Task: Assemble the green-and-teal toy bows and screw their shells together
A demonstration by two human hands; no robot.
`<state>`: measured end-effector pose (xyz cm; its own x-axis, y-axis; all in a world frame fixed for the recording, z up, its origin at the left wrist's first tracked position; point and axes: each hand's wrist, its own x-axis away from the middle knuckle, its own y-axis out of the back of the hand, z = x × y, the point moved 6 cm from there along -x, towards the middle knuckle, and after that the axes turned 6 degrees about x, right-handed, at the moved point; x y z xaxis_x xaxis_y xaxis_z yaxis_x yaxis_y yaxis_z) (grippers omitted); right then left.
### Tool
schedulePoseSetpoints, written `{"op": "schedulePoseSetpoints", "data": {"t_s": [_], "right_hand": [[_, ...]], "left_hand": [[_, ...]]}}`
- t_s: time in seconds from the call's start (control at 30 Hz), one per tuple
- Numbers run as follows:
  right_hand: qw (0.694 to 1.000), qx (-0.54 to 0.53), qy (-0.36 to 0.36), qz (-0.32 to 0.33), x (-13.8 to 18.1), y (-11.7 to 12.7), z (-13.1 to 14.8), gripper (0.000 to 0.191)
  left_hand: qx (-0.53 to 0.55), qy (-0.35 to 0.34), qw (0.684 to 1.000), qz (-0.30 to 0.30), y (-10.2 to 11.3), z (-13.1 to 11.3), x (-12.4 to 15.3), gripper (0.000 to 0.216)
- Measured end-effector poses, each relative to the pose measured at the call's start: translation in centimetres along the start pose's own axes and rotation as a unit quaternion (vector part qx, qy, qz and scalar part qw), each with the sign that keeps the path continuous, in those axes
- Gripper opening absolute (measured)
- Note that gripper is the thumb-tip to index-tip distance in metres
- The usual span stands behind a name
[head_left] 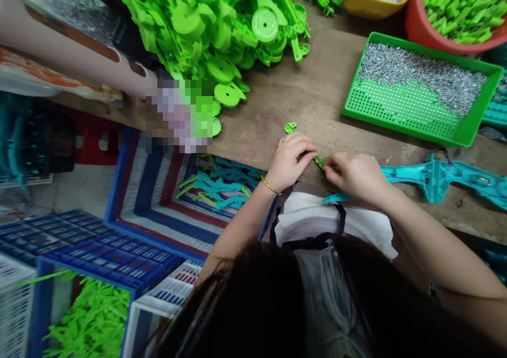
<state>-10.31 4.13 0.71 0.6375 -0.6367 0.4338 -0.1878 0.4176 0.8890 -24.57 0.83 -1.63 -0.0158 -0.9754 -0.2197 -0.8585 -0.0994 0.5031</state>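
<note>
A slim green plastic part [320, 161] lies at the front edge of the wooden table, its rounded end showing beyond my left hand [292, 160]. The fingers of that hand are closed over its middle. My right hand [355, 174] is pinched at the part's near end; whatever is between those fingertips is hidden. Under and beyond my right hand stretches a long teal plastic piece [433, 176], lying along the table edge with its tip [336, 197] poking out over my lap.
A big heap of green plastic parts [222, 25] fills the table's back left. To the right stand a green tray [380, 102] of small metal pins, a yellow bowl [366, 9] and a red tub [420, 30]. Below left are a striped lined crate [158, 210] and a blue crate [85, 279].
</note>
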Motion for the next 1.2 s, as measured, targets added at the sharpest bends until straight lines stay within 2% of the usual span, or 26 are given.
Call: {"op": "schedulePoseSetpoints", "data": {"t_s": [0.27, 0.73, 0.93, 1.2], "right_hand": [[0.996, -0.079, -0.047, 0.017, -0.5, -0.2, -0.7, 0.026], [0.995, 0.011, 0.0, 0.099, -2.2, 1.1, 0.1, 0.031], [0.995, 0.036, -0.009, 0.091, -1.9, 1.1, 0.5, 0.037], [0.996, 0.016, -0.034, 0.081, -1.1, 0.3, 0.4, 0.035]], "left_hand": [[-0.024, 0.034, 0.999, 0.029, -0.1, 0.0, 0.2, 0.01], [-0.034, 0.03, 0.999, 0.023, -0.2, 0.1, 0.3, 0.005], [-0.032, 0.03, 0.999, 0.024, -0.2, 0.1, 0.3, 0.006], [-0.028, 0.039, 0.998, 0.027, -0.2, 0.4, 0.3, 0.008]]}}
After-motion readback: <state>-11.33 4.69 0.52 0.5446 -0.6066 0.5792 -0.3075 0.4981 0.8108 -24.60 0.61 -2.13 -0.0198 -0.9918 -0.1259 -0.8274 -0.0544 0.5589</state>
